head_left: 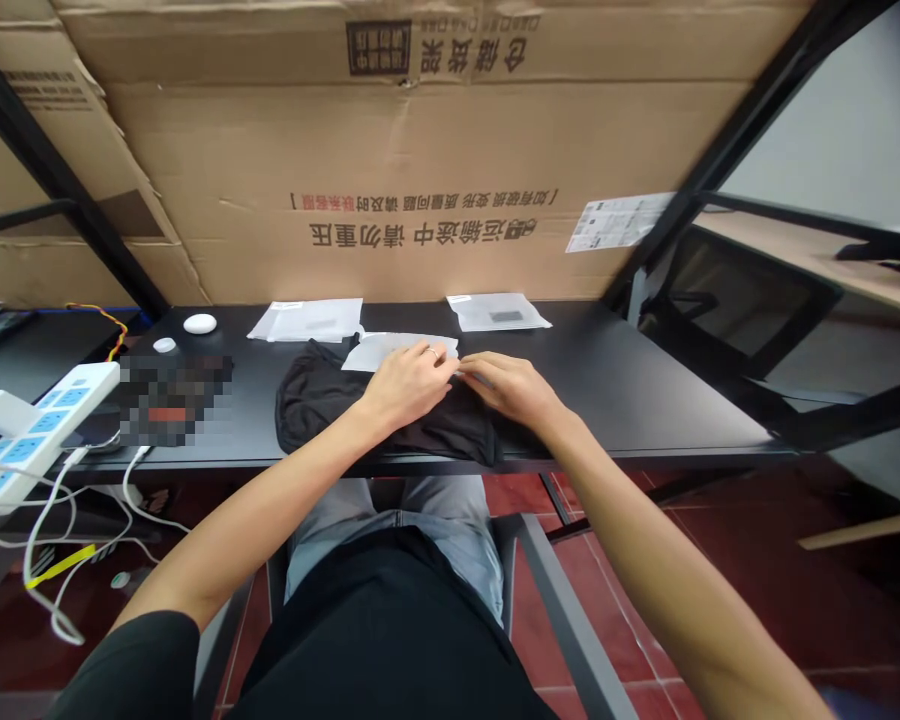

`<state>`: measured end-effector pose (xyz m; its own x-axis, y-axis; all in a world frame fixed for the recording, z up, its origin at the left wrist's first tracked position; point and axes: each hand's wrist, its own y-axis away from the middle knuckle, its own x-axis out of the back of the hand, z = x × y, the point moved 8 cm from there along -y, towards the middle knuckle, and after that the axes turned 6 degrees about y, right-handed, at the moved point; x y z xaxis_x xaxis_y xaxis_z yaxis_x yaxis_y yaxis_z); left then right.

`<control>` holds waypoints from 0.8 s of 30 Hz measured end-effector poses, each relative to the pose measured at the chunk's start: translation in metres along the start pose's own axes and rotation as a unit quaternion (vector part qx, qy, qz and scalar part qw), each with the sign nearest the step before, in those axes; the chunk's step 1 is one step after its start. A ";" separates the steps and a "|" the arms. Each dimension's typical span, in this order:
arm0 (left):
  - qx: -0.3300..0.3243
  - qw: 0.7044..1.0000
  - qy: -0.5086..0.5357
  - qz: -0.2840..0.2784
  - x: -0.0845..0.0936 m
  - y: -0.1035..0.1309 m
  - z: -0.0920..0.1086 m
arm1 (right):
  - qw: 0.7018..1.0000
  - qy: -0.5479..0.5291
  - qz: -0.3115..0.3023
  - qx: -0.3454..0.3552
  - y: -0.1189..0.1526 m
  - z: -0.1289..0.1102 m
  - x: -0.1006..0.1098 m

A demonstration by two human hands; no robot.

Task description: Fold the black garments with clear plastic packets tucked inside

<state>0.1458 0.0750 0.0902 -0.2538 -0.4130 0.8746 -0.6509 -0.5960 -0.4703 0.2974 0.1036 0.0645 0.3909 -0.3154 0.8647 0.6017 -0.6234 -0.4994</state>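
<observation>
A translucent white pouch (379, 350) lies on top of a bundled black cloth (322, 395) at the middle of the black table. My left hand (414, 383) rests over the pouch's right part, its fingers bent and closed on it, a ring on one finger. My right hand (514, 388) meets it at the pouch's right edge, with fingers pressed together on that edge. The fingertips of both hands nearly touch. Part of the cloth is hidden under my hands and left forearm.
Two more white pouches (311, 320) (499, 312) lie behind, against a large cardboard sheet (405, 150). At left are a white power strip (52, 420) with cables, a white oval case (199, 324) and a small white cap (164, 345). Black metal posts flank the table (645, 400).
</observation>
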 end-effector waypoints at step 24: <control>0.080 0.995 0.034 -0.041 0.047 0.088 -0.100 | 0.992 -0.105 0.046 -0.055 0.012 0.014 0.018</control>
<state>0.0050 0.0715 0.1016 -0.2553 -0.3145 0.9143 -0.5504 -0.7301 -0.4049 0.3211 0.1008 0.0734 0.5835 -0.2257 0.7801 0.4821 -0.6768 -0.5563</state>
